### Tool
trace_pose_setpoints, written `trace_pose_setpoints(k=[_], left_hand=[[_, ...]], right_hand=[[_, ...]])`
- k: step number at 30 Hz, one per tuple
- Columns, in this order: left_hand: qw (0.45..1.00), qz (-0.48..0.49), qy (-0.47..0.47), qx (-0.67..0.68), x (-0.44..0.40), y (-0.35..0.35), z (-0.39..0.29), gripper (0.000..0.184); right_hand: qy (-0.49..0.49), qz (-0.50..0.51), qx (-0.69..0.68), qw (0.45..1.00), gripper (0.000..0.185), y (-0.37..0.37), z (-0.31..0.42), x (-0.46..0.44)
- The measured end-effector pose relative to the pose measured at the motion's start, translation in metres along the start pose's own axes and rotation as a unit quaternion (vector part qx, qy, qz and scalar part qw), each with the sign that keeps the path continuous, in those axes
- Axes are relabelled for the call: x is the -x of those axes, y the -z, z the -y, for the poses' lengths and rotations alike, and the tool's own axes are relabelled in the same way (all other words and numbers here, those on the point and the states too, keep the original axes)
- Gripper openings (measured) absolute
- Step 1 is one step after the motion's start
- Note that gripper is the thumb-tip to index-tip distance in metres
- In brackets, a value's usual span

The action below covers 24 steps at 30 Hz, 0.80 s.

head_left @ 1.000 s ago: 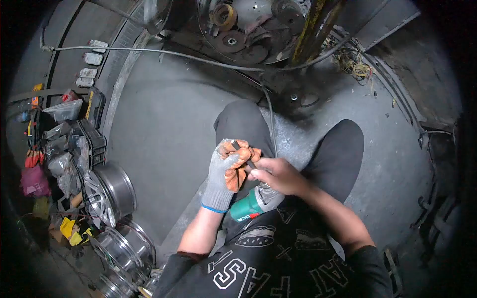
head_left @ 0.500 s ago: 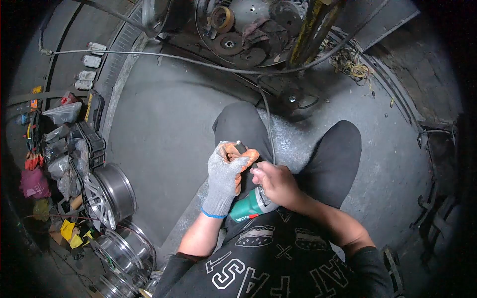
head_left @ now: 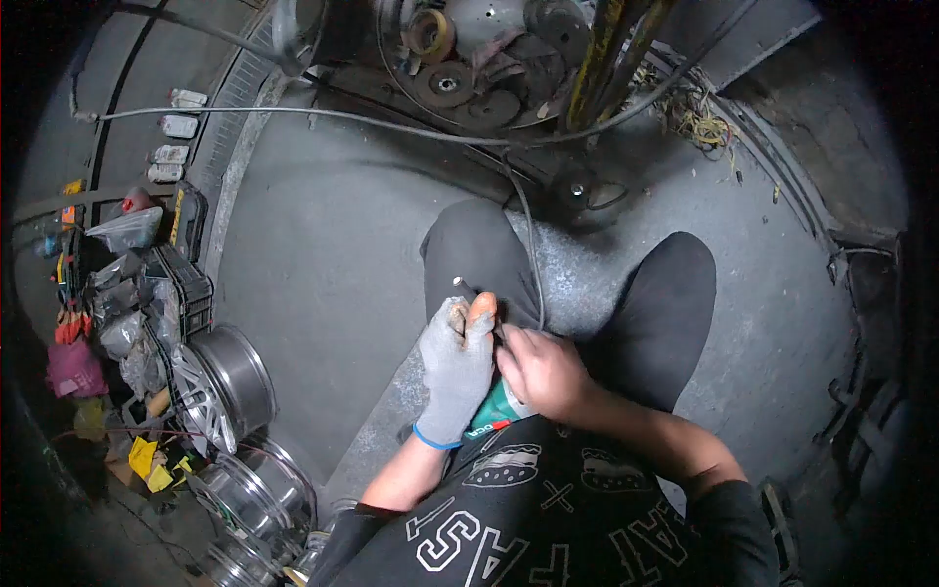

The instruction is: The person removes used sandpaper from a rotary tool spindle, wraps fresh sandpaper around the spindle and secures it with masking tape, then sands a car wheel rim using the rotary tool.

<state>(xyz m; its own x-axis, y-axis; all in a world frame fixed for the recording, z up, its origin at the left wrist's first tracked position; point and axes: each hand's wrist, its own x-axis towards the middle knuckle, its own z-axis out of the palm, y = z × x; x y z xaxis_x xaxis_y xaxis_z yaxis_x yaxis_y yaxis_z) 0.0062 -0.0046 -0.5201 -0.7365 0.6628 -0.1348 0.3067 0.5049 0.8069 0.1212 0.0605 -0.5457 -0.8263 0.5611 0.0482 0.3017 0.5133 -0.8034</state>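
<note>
My left hand point(head_left: 458, 357), in a grey glove with orange finger parts and a blue cuff edge, is closed around a short dark rod point(head_left: 468, 290). The rod's pale tip points up and to the left, above the thumb. My bare right hand point(head_left: 544, 370) presses close against the glove, its fingers curled at what looks like the rod's lower end; the grip itself is mostly hidden. Below both hands, a green power tool point(head_left: 495, 411) with a red-and-white label lies in my lap, partly covered by them.
A grey cable point(head_left: 529, 225) runs down between my knees from a long hose point(head_left: 323, 111). Ahead is a round tray point(head_left: 403, 86) holding worn discs and a tape roll. Wheel rims point(head_left: 245, 382) and bagged items stand on the left. A yellow-black post point(head_left: 592, 73) rises ahead.
The gloved hand has turned and dropped slightly, and the rod's tip has moved left. My right hand has shifted right and down, covering more of the green tool.
</note>
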Motion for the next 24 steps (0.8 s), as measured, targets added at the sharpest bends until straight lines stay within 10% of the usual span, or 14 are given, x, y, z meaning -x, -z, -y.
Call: trace_pose_setpoints(k=[3,6,13,19,24], left_hand=[[0.972,0.018,0.122,0.201,0.001,-0.001,-0.010,0.015],[0.793,0.026,0.178,0.582,0.002,-0.013,0.016,0.012],[0.728,0.139,0.177,0.647,-0.005,-0.013,0.039,0.014],[0.780,0.168,0.140,0.586,-0.003,0.000,0.027,0.019],[0.812,0.110,0.169,0.547,-0.001,0.001,0.017,0.019]], right_hand=[[0.001,0.010,0.037,0.999,0.013,0.002,0.000,0.005],[-0.031,0.105,-0.074,0.991,0.016,0.005,-0.014,-0.001],[-0.093,0.360,-0.528,0.763,0.030,0.003,-0.055,-0.023],[-0.129,0.329,-0.508,0.786,0.030,0.006,-0.050,-0.014],[-0.019,0.126,-0.073,0.989,0.019,0.015,-0.005,0.000]])
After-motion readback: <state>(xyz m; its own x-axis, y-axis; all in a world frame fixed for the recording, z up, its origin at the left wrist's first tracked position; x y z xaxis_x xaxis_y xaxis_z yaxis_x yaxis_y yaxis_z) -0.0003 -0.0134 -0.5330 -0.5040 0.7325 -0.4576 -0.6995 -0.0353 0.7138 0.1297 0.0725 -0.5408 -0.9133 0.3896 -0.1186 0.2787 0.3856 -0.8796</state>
